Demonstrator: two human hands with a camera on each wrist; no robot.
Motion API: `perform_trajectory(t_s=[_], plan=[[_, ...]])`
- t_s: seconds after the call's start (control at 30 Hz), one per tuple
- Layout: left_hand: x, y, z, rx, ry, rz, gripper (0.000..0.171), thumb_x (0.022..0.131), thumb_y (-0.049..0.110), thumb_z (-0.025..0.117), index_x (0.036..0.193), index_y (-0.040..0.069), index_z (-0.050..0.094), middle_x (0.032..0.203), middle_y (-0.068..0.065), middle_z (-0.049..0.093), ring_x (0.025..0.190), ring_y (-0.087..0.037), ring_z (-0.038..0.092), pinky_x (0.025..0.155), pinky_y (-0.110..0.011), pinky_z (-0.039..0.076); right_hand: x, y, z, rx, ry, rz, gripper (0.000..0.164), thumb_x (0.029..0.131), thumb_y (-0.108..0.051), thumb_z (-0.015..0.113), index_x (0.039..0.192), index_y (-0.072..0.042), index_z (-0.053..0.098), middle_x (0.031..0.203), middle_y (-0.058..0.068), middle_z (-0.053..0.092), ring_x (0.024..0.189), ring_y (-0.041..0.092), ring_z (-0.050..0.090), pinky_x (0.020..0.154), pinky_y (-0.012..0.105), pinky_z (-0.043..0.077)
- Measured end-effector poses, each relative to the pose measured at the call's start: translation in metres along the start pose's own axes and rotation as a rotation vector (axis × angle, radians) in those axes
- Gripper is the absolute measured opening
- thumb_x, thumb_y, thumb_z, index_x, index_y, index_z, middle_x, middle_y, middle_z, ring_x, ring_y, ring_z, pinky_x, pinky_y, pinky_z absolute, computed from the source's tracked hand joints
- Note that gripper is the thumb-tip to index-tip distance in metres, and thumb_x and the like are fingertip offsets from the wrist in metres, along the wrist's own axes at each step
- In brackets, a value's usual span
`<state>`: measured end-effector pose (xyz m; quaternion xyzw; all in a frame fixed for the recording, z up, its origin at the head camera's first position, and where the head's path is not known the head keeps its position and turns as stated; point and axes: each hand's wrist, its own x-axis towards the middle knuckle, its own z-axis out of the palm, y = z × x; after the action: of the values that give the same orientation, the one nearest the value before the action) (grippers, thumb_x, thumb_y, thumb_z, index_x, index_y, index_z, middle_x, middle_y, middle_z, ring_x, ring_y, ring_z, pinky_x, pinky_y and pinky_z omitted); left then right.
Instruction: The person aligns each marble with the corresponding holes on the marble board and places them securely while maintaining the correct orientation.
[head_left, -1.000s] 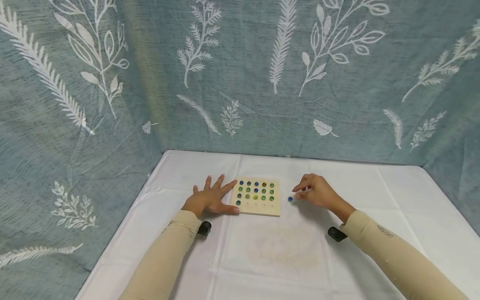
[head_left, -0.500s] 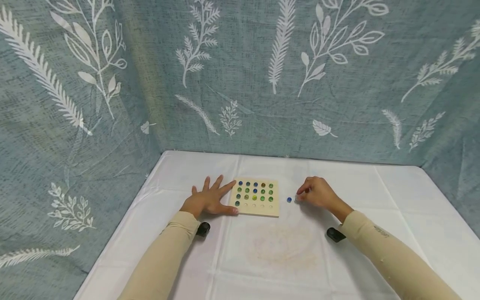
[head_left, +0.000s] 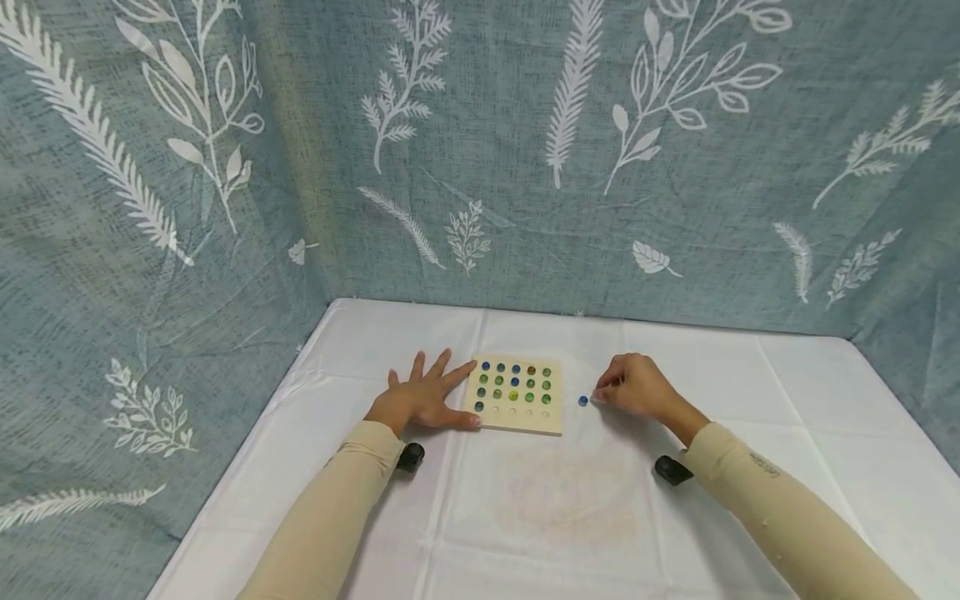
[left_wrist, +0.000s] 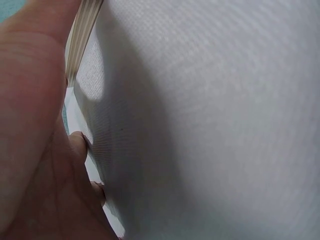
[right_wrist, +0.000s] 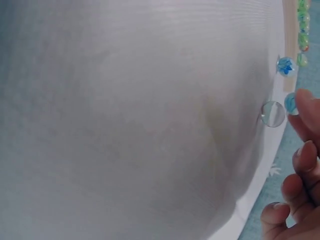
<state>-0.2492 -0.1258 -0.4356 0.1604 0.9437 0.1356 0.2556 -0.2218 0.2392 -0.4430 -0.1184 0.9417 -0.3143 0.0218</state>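
My left hand (head_left: 423, 400) lies spread on the tablecloth, its thumb and index finger at the left corners of a pale wooden marble board (head_left: 517, 425). Blue, green, yellow and amber marbles fill the back rows; the front row has one dark marble (head_left: 479, 407) at its left, then bare hollows. Right of the board, my right hand (head_left: 637, 387) pinches a light blue marble (right_wrist: 291, 103) at its fingertips, the other fingers curled. Close by are a clear marble (right_wrist: 273, 114) and a loose blue marble (head_left: 583, 401), which sits between fingertips and board.
A white cloth covers the table (head_left: 562, 533), with creases and a faint stain in front of the board. Patterned blue-grey curtains (head_left: 525, 242) stand behind and at the left. Black wrist cameras (head_left: 672, 471) hang under both wrists.
The right fingertips were parted above the loose blue marble; they have drawn back slightly to the right and closed together low on the cloth. The left hand stays on the board.
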Motion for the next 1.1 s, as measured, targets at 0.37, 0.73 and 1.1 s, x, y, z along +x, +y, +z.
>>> perform_trajectory(t_s=[0.37, 0.73, 1.1], plan=[[0.003, -0.001, 0.001, 0.011, 0.000, -0.001, 0.105, 0.085, 0.075, 0.068, 0.168, 0.041, 0.013, 0.178, -0.005, -0.009, 0.161, -0.046, -0.017, 0.120, -0.081, -0.004, 0.001, -0.011, 0.003, 0.096, 0.007, -0.060, 0.005, 0.086, -0.003, 0.081, 0.087, -0.006, 0.085, 0.077, 0.002, 0.069, 0.071, 0.014, 0.050, 0.063, 0.025, 0.042], [0.003, -0.002, 0.000, 0.004, 0.007, -0.003, 0.105, 0.085, 0.075, 0.069, 0.167, 0.041, 0.013, 0.178, -0.005, -0.008, 0.162, -0.044, -0.017, 0.121, -0.080, -0.005, 0.004, -0.029, 0.011, 0.148, 0.005, -0.134, 0.008, 0.086, -0.001, 0.081, 0.088, -0.006, 0.085, 0.077, 0.002, 0.069, 0.073, 0.013, 0.049, 0.068, 0.026, 0.041], [0.002, -0.003, 0.002, 0.000, 0.005, -0.005, 0.105, 0.085, 0.074, 0.070, 0.167, 0.042, 0.014, 0.178, -0.004, -0.009, 0.162, -0.044, -0.018, 0.121, -0.079, -0.007, 0.010, -0.048, 0.023, 0.190, -0.017, -0.205, 0.007, 0.084, -0.001, 0.082, 0.088, -0.006, 0.085, 0.079, 0.000, 0.071, 0.078, 0.016, 0.052, 0.070, 0.025, 0.039]])
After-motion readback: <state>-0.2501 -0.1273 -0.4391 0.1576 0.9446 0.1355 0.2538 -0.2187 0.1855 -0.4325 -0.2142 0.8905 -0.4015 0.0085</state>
